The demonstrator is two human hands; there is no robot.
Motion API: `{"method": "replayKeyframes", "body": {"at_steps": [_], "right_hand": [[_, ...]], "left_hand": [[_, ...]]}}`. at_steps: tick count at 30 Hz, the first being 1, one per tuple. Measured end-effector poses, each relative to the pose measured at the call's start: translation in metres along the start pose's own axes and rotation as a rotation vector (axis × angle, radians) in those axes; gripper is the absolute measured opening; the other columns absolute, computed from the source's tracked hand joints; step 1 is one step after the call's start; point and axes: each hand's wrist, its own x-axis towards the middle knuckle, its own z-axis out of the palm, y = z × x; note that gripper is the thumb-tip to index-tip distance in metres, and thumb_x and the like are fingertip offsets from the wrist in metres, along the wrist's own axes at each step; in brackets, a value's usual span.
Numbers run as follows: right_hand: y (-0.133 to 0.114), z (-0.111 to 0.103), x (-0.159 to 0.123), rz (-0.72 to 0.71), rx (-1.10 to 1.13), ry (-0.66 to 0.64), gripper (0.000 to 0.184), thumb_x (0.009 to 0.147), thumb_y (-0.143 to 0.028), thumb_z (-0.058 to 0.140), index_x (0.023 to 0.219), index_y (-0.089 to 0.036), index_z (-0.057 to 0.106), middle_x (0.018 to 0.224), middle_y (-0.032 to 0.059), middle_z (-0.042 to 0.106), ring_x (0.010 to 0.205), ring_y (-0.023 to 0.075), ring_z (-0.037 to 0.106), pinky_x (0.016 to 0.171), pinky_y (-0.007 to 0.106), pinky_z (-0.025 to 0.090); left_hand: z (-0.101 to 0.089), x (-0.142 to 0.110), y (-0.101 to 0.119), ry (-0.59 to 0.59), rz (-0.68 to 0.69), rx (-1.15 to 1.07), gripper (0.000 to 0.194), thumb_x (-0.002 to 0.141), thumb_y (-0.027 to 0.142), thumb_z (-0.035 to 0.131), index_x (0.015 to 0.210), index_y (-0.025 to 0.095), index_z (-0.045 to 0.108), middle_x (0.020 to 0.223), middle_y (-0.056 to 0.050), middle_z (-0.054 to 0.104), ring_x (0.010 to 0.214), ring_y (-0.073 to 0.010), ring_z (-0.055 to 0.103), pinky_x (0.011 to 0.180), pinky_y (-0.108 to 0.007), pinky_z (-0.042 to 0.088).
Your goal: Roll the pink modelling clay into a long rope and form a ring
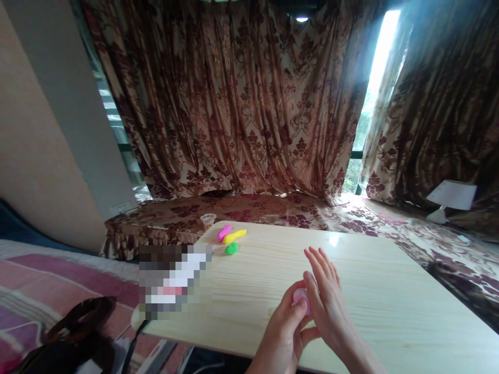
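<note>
My left hand (pixel 286 324) is curled round a pale pink lump of modelling clay (pixel 301 300), with the thumb pressed on it. My right hand (pixel 326 296) leans against the left one, its fingers stretched out and its palm turned toward the clay. The right thumb lies close along the lump's edge; whether the palm touches the clay is hidden. Both hands are above the near part of the pale wooden table (pixel 374 280). Farther back on the tabletop lie a bright pink piece of clay (pixel 223 232), a yellow strip (pixel 235 237) and a green lump (pixel 231 248).
A clear plastic cup (pixel 208 220) stands just beyond the table's far left corner. A blurred-out patch (pixel 175 280) covers something at the left table edge. The bed (pixel 35 280) is on the left. A white lamp (pixel 450 196) stands on the cloth-covered ledge (pixel 273 208) behind.
</note>
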Motion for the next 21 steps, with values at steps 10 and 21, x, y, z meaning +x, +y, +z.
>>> {"method": "replayKeyframes", "body": {"at_steps": [10, 21], "right_hand": [[0.016, 0.03, -0.042, 0.177, 0.358, 0.054, 0.033, 0.092, -0.034, 0.043, 0.122, -0.022, 0.053, 0.131, 0.0075, 0.05, 0.123, 0.0226, 0.045, 0.102, 0.042, 0.038], [0.01, 0.013, -0.004, 0.329, 0.49, 0.073, 0.04, 0.094, -0.042, 0.037, 0.124, -0.02, 0.051, 0.132, 0.0083, 0.05, 0.126, 0.0246, 0.041, 0.107, 0.048, 0.028]], "left_hand": [[-0.028, 0.016, 0.031, 0.229, 0.288, 0.448, 0.036, 0.079, 0.045, 0.06, 0.058, 0.017, 0.05, 0.048, 0.005, 0.041, 0.046, -0.008, 0.036, 0.051, -0.022, 0.033], [-0.016, 0.012, 0.002, 0.07, 0.117, 0.37, 0.014, 0.079, 0.027, 0.057, 0.088, 0.017, 0.062, 0.071, -0.001, 0.059, 0.068, -0.015, 0.056, 0.062, -0.025, 0.044]]}}
